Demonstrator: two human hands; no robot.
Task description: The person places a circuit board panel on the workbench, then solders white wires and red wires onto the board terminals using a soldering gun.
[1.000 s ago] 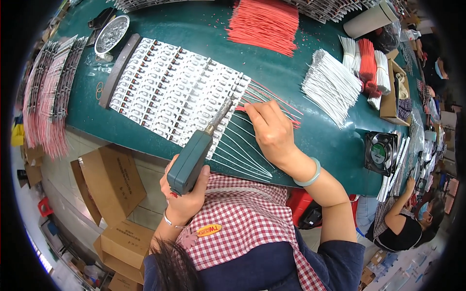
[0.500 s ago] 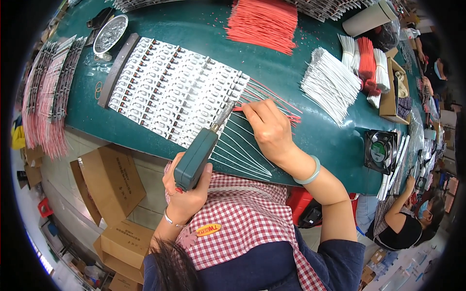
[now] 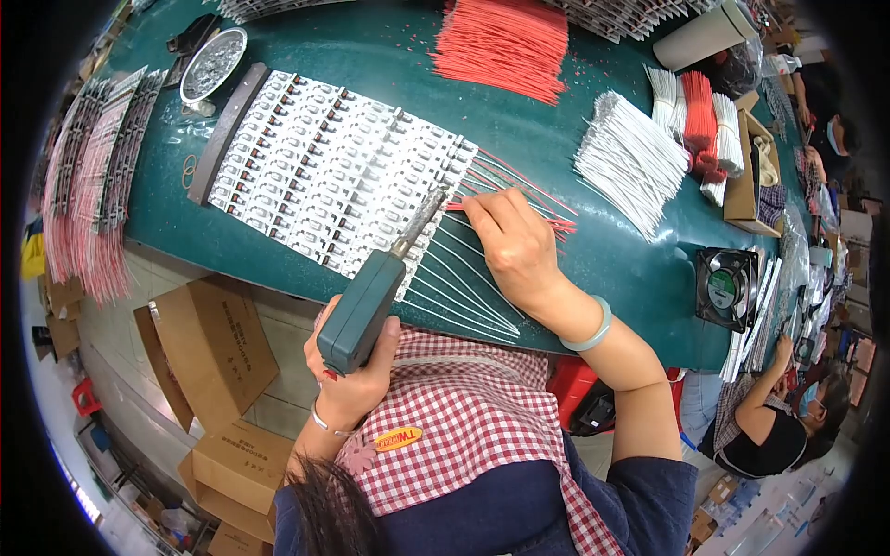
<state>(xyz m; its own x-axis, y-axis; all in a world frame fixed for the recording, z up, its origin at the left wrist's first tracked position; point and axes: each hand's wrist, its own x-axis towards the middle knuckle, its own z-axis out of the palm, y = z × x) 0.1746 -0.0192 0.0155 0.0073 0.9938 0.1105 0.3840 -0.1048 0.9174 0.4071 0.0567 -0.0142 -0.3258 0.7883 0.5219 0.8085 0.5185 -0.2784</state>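
My left hand (image 3: 357,371) is wrapped round the grip of a green soldering gun (image 3: 362,310). Its metal tip reaches up to the right edge of a white panel of circuit boards (image 3: 343,167), close to my right fingers. Rows of small components cover the panel. With fingertips pinched together, my right hand (image 3: 512,248) holds the end of a red wire (image 3: 454,207) at that edge. Several red wires (image 3: 528,185) fan out beyond this hand, partly hidden by it. Nearer me, white wires (image 3: 464,287) run from the panel's edge across the green table (image 3: 649,306).
A dark curved bar (image 3: 227,134) lies along the panel's left end, beside a metal bowl (image 3: 212,67). Piles of red wires (image 3: 501,46) and white wires (image 3: 632,162) lie beyond. A small fan (image 3: 726,289) stands right. Wired boards (image 3: 97,176) are stacked left; cardboard boxes (image 3: 213,347) sit below.
The soldering gun's body has shifted slightly left and toward me with my left hand, and its tip now lies a little farther left of my right fingertips. My right hand stays put.
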